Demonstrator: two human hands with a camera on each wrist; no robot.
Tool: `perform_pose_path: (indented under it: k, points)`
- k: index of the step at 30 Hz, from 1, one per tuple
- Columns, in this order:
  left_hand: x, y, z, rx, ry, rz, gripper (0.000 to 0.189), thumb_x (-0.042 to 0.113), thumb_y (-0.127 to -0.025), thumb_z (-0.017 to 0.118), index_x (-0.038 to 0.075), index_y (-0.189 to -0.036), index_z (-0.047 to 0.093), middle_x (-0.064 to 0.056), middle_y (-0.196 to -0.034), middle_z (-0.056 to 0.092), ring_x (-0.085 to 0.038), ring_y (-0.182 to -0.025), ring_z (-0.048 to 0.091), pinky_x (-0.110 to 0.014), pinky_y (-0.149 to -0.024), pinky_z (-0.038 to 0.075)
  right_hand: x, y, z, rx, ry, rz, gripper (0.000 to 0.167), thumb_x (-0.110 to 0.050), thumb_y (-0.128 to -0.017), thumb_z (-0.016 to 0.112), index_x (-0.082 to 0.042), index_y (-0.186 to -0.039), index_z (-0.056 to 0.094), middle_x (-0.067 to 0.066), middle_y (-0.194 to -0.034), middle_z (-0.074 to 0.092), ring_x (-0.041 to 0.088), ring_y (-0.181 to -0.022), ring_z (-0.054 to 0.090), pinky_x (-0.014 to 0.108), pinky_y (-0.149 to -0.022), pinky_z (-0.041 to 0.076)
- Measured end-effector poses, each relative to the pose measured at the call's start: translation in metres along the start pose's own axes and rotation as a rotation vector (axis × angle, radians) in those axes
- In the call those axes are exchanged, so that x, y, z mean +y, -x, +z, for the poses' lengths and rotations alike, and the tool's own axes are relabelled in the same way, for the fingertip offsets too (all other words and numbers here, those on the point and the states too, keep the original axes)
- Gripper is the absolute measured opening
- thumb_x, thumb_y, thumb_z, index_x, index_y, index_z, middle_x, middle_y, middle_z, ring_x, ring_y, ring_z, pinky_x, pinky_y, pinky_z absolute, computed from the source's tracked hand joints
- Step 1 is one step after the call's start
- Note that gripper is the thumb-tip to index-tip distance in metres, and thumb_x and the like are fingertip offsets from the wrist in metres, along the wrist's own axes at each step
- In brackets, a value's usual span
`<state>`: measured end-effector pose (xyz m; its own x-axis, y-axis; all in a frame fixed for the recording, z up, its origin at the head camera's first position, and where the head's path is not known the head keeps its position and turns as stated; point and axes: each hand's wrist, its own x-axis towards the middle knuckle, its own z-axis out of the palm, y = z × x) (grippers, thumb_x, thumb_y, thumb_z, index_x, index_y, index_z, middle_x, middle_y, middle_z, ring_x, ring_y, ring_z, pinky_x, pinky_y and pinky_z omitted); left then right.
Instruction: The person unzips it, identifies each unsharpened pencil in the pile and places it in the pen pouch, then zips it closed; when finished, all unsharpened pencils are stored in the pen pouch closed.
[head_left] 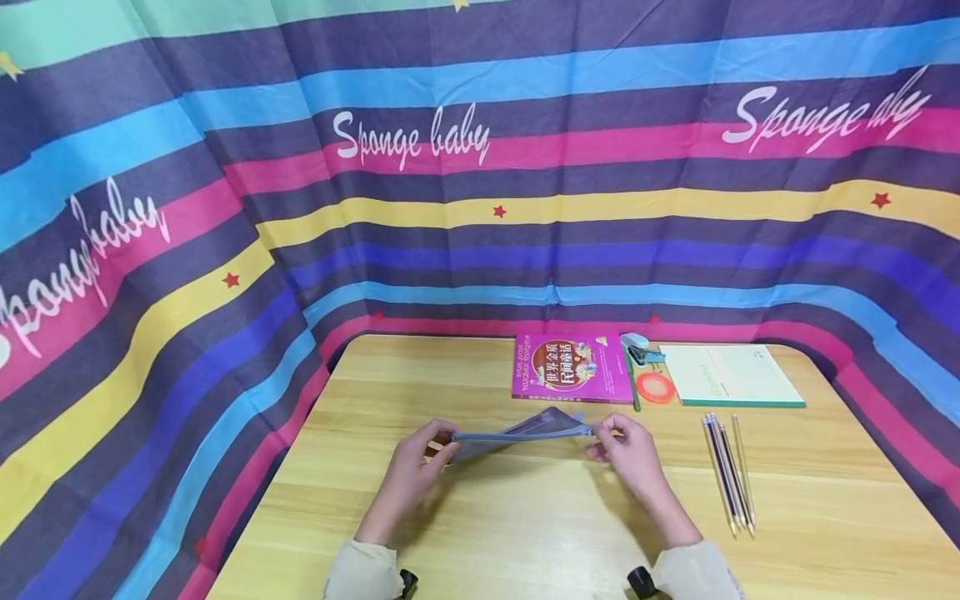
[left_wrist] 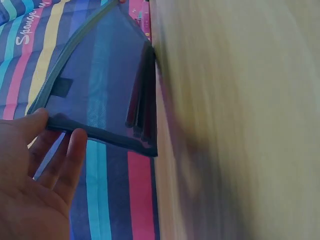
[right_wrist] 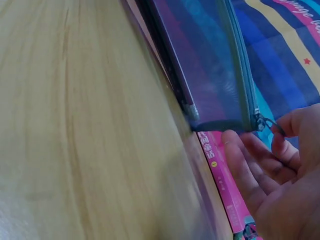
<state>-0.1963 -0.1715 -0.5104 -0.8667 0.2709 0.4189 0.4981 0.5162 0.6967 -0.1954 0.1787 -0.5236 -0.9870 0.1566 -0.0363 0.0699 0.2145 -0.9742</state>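
A dark see-through mesh zipper pouch [head_left: 551, 422] is raised over the table, its zipper edge stretched between both hands. My left hand [head_left: 417, 457] pinches one top corner; in the left wrist view the thumb lies over the pouch [left_wrist: 107, 75] corner, the other fingers behind and below. Several pencils [left_wrist: 142, 95] lie inside along the bottom. My right hand [head_left: 628, 454] is at the opposite end, where the right wrist view shows thumb and forefinger pinching the zipper pull [right_wrist: 272, 127]. The zipper looks closed along its length.
Several loose pencils [head_left: 726, 475] lie at the right. Along the back are a purple book [head_left: 540, 367], a light blue stapler [head_left: 642, 353], an orange-red ring-shaped roll [head_left: 655, 387] and a pale green notebook [head_left: 727, 375]. A striped curtain [head_left: 480, 225] surrounds the table [head_left: 510, 533].
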Motion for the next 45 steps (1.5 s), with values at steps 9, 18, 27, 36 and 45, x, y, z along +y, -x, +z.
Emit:
perform_pose_path:
  k: [9, 18, 27, 36, 45]
  points:
    - [-0.005, 0.001, -0.004, -0.055, 0.01, -0.1, 0.021, 0.012, -0.099, 0.069, 0.023, -0.117, 0.07, 0.008, -0.104, 0.072, -0.01, -0.097, 0.068, -0.029, -0.08, 0.061, -0.007, 0.005, 0.002, -0.005, -0.036, -0.019, 0.017, -0.002, -0.102, 0.057, 0.008, -0.089, 0.061, 0.029, -0.12, 0.07, 0.023, -0.076, 0.076, 0.031, -0.072, 0.065]
    - [-0.007, 0.0, -0.006, 0.007, -0.072, -0.079, 0.019, 0.015, -0.098, 0.072, 0.022, -0.115, 0.073, 0.01, -0.102, 0.075, -0.009, -0.093, 0.07, -0.026, -0.076, 0.061, -0.011, 0.01, -0.001, -0.023, -0.094, -0.057, 0.013, 0.004, -0.099, 0.059, 0.011, -0.087, 0.06, 0.029, -0.11, 0.071, 0.017, -0.071, 0.074, 0.032, -0.071, 0.065]
    - [-0.007, 0.0, -0.008, 0.002, -0.056, -0.125, 0.023, 0.013, -0.096, 0.074, 0.031, -0.11, 0.073, 0.014, -0.101, 0.074, -0.008, -0.091, 0.069, -0.025, -0.075, 0.06, -0.005, 0.011, -0.002, -0.046, -0.086, -0.068, 0.012, 0.009, -0.096, 0.056, 0.012, -0.084, 0.06, 0.024, -0.102, 0.072, 0.016, -0.068, 0.072, 0.031, -0.067, 0.065]
    - [-0.009, 0.003, -0.009, -0.006, -0.001, -0.126, 0.021, 0.011, -0.095, 0.075, 0.027, -0.109, 0.075, 0.012, -0.104, 0.075, -0.015, -0.094, 0.071, -0.026, -0.079, 0.061, -0.005, 0.014, -0.001, -0.038, -0.073, -0.094, 0.014, 0.009, -0.095, 0.057, 0.011, -0.082, 0.06, 0.022, -0.094, 0.073, 0.016, -0.063, 0.07, 0.03, -0.064, 0.064]
    - [-0.011, 0.005, -0.008, 0.001, 0.037, -0.115, 0.02, 0.005, -0.092, 0.077, 0.021, -0.105, 0.076, 0.008, -0.102, 0.075, -0.016, -0.094, 0.072, -0.034, -0.08, 0.064, -0.003, 0.014, -0.001, -0.041, -0.046, -0.079, 0.014, 0.007, -0.096, 0.06, 0.011, -0.082, 0.059, 0.024, -0.094, 0.073, 0.016, -0.062, 0.069, 0.029, -0.062, 0.063]
